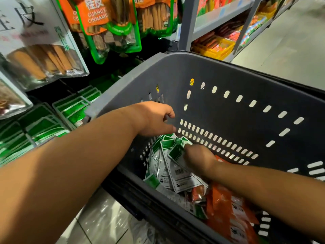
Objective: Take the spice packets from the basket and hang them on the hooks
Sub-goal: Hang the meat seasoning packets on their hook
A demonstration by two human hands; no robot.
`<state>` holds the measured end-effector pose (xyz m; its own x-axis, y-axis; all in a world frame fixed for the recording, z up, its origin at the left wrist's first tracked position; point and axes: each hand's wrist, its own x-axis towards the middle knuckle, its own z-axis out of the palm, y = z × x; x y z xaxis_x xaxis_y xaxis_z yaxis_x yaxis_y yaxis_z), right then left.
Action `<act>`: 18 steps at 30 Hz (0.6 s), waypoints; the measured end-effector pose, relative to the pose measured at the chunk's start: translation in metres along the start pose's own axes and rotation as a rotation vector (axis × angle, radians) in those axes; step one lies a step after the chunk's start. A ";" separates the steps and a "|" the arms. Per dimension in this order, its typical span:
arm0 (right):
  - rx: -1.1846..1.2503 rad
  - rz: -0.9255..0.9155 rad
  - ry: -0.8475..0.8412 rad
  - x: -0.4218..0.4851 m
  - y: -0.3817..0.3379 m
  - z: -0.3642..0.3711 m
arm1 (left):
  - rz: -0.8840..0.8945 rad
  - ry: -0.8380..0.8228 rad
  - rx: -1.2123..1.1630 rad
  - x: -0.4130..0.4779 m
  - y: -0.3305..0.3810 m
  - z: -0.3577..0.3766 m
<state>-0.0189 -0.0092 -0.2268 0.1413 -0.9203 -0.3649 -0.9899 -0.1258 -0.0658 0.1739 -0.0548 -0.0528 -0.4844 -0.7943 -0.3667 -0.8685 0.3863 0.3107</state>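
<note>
A dark grey plastic basket (219,74) fills the middle of the head view. Inside it lie green-and-white spice packets (167,166) and orange packets (233,208). My right hand (198,157) is down in the basket and grips a bunch of the green-and-white packets by their top ends. Just above the bunch, my left hand (154,118) hovers inside the basket's left wall with its fingers loosely curled, holding nothing. Rows of hanging green packets (44,124) fill the display at the left.
Large cinnamon bags (109,23) hang at the top left above the green rows. A grey shelf unit (219,20) with red and yellow goods stands behind the basket. Bare aisle floor (290,50) runs to the right.
</note>
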 end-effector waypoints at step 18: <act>1.595 0.076 0.386 -0.029 0.017 -0.096 | -0.020 0.083 -0.488 0.001 -0.005 -0.006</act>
<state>-0.0414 -0.0203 -0.1286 -0.1579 -0.9692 -0.1889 0.0554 0.1823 -0.9817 0.1789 -0.0603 -0.0492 -0.4411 -0.8417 -0.3116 -0.7171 0.1218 0.6862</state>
